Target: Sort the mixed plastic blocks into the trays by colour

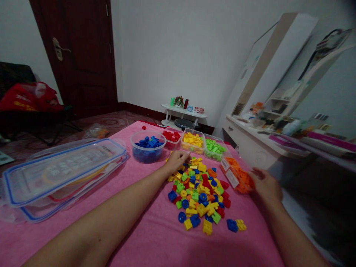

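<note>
Across the lower half of my view spreads a pink cloth [155, 230]. I centre my clock on the heap of mixed toy bricks [200, 193] lying loose upon it. At nine, well apart, is a stack of clear lids [80, 167]. Clear containers arc around the heap: a bowl of blue bricks [147, 155] at ten, a red-filled tub [169, 144] at eleven, a yellow-filled tub [198, 151] at twelve, a green-filled tub [214, 156] at one, and a tilted, labelled orange-filled tub [232, 178] between two and three.

My right hand [264, 185] touches that tub's outer end; I can't tell how firmly its grip closes. My left hand [178, 162] is over the heap's edge between ten and eleven, fingers bent; I can't tell what that grip holds.

Smallest, a blue brick [231, 225] and yellow brick [241, 224] sit together at four. The bricks look like light, stiff, slightly slippery plastic, unlikely to break; I'd pinch each by opposite flat sides.
</note>
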### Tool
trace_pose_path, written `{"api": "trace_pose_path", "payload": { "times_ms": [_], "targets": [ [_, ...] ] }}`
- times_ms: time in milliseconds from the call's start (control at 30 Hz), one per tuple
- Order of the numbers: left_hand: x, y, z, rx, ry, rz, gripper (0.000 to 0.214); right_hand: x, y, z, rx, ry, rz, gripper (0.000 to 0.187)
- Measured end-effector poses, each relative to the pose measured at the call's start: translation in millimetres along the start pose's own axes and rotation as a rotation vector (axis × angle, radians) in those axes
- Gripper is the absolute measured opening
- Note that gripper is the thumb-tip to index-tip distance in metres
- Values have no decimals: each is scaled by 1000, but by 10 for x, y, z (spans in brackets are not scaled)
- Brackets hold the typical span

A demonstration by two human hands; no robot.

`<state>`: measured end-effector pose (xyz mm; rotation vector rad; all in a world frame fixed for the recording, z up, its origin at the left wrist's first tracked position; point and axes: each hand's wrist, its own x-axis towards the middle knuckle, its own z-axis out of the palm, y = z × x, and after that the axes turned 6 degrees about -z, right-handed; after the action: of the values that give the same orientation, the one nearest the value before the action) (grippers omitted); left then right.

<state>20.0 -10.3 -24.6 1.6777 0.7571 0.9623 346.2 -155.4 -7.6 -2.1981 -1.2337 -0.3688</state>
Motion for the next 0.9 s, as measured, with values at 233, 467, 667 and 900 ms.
{"api": "trace_pose_path", "payload": {
  "times_ms": [233,467,667,900],
  "targets": [
    [2,166,10,-345,71,-21,42,-32,-112,-82,-12,-78,124,44],
    [-15,387,22,-81,-81,60,38,-74,-157,-112,-12,-74,98,43],
    [-207,300,227,753,-401,387,57,-32,-182,-150,12,-139,39,44],
    [-182,344,178,905,-469,442,46,-38,-316,-244,29,-7,-85,46]
  ]
}}
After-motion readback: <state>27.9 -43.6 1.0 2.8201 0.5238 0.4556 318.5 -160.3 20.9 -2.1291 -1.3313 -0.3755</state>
